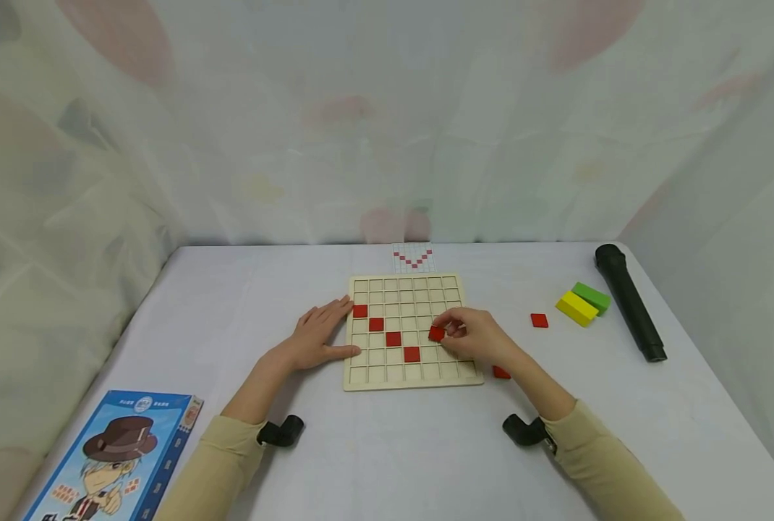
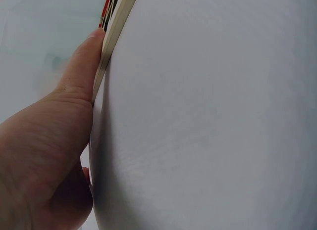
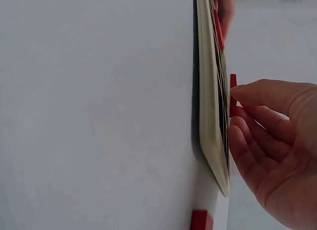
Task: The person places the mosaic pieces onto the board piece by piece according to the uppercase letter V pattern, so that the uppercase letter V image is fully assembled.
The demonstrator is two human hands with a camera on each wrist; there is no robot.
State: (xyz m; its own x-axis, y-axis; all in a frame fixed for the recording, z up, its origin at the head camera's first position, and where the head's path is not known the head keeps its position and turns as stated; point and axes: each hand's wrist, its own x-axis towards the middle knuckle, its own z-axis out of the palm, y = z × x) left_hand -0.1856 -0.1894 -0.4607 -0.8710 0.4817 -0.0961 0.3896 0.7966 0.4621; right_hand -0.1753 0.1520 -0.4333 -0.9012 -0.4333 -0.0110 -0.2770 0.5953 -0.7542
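A pale wooden grid board [image 1: 413, 384] lies on the white table. Several red square tiles sit in its cells, stepping diagonally down from the left edge to a lowest tile [image 1: 411, 354]. My right hand [image 1: 478, 334] pinches another red tile [image 1: 436, 333] between thumb and fingers, over the board's right half. In the right wrist view that tile [image 3: 233, 95] stands edge-on close to the board's surface. Fingers spread, my left hand [image 1: 318, 339] rests at the board's left edge, its thumb touching the rim [image 2: 115, 34].
Loose red tiles [image 1: 539, 320] [image 1: 500, 372] lie right of the board. Beyond them are a yellow block [image 1: 577, 309], a green block [image 1: 592, 297] and a black flashlight-like cylinder [image 1: 631, 302]. A card with a red V pattern [image 1: 414, 258] lies behind the board. A blue box [image 1: 116, 456] lies front left.
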